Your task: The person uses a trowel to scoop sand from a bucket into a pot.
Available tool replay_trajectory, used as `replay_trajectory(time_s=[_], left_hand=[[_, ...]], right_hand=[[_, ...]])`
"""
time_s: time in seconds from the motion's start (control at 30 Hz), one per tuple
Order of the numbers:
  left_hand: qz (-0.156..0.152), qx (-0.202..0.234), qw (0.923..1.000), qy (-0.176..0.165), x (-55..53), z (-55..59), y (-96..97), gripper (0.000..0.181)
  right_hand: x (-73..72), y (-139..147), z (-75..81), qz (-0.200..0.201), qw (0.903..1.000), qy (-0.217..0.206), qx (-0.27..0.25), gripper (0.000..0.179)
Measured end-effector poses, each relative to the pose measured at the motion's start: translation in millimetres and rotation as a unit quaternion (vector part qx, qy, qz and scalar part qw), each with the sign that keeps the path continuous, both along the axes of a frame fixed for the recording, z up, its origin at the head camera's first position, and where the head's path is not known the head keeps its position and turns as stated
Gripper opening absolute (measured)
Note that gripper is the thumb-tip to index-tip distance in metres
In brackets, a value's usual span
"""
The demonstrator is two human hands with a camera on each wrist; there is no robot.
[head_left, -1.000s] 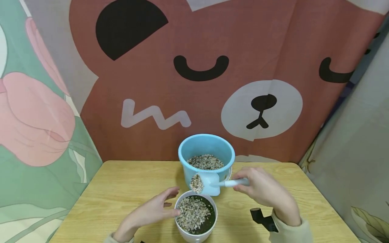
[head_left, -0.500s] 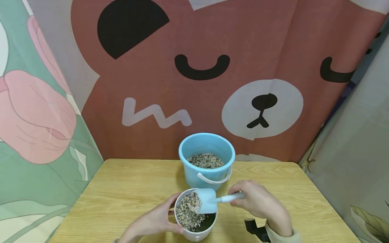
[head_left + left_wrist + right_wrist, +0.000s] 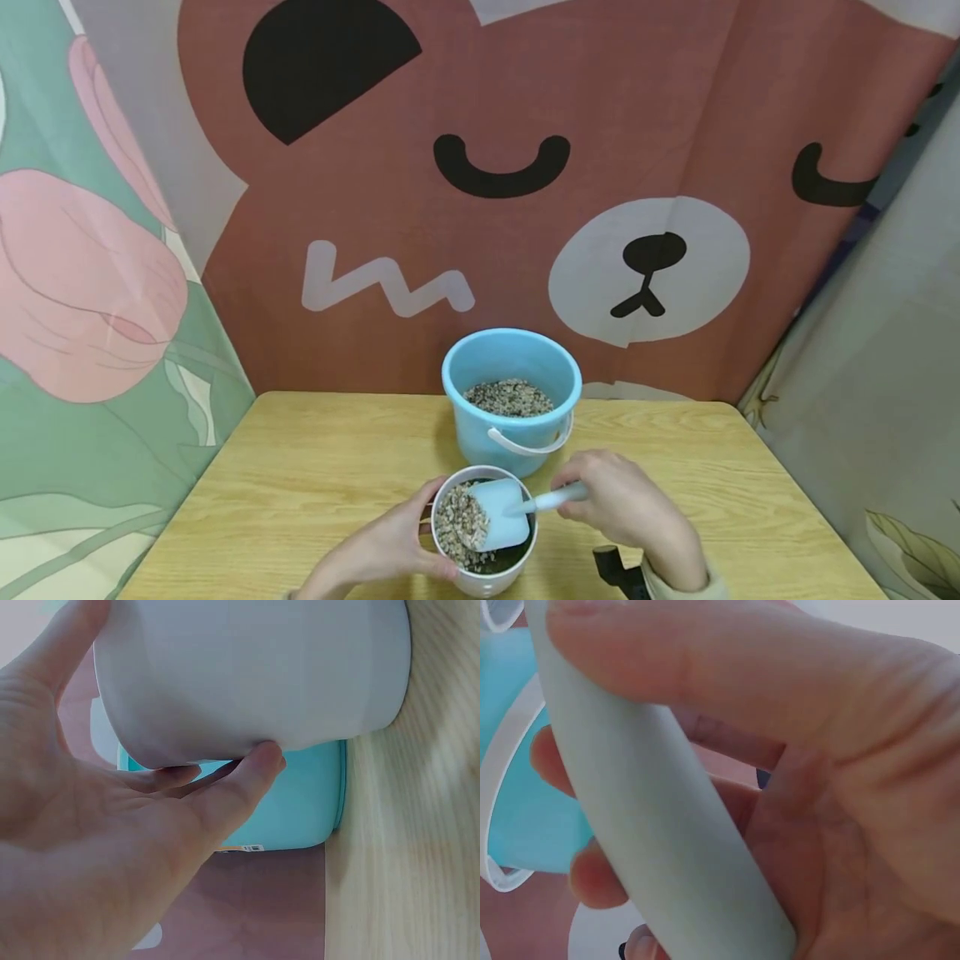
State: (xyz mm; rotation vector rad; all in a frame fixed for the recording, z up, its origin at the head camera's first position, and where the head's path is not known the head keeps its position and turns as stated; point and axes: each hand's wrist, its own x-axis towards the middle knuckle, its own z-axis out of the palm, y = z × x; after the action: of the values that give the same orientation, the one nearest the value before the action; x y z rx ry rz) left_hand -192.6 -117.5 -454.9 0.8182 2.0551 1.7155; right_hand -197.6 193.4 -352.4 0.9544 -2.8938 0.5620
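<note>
A white flower pot (image 3: 489, 586) stands on the table, with pale grit (image 3: 459, 523) over dark soil (image 3: 513, 557). My left hand (image 3: 393, 542) grips its left side, thumb near the front and fingers round the back; the left wrist view shows the fingertips against the pot's wall (image 3: 262, 675). My right hand (image 3: 626, 504) holds a light blue toy shovel (image 3: 501, 512) by its handle (image 3: 652, 802), thumb on one side and fingers curled on the other. The shovel's blade is tilted inside the pot's mouth, its leading edge against the grit.
Behind the pot stands a light blue bucket (image 3: 487, 442) with grit in it and a white handle (image 3: 528, 446) hanging at its front. The wooden table (image 3: 322, 467) meets a printed bear curtain (image 3: 375, 350) at the back.
The shovel has come down from beside the bucket into the pot's mouth, and the grit from its blade has slid into the pot. My left hand has closed round the pot's side.
</note>
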Motion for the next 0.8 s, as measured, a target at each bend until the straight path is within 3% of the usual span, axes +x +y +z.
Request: replay_trajectory(time_s=[0.33,0.57,0.8], left_hand=[[0.002,-0.001,1.0000,-0.004,-0.3,0.8,0.5,0.097],[-0.002,-0.009,0.9999,0.005,0.1,2.9,1.0,0.095],[0.001,-0.014,0.9999,-0.006,0.9,4.2,1.2,0.093]], right_hand=[[7.1,-9,2.4,0.025,0.9978,0.061,0.001,0.014],[9.2,-13,6.2,0.034,0.9964,0.077,0.008,0.014],[7.1,-22,25.3,0.066,0.9871,0.121,0.081,0.023]])
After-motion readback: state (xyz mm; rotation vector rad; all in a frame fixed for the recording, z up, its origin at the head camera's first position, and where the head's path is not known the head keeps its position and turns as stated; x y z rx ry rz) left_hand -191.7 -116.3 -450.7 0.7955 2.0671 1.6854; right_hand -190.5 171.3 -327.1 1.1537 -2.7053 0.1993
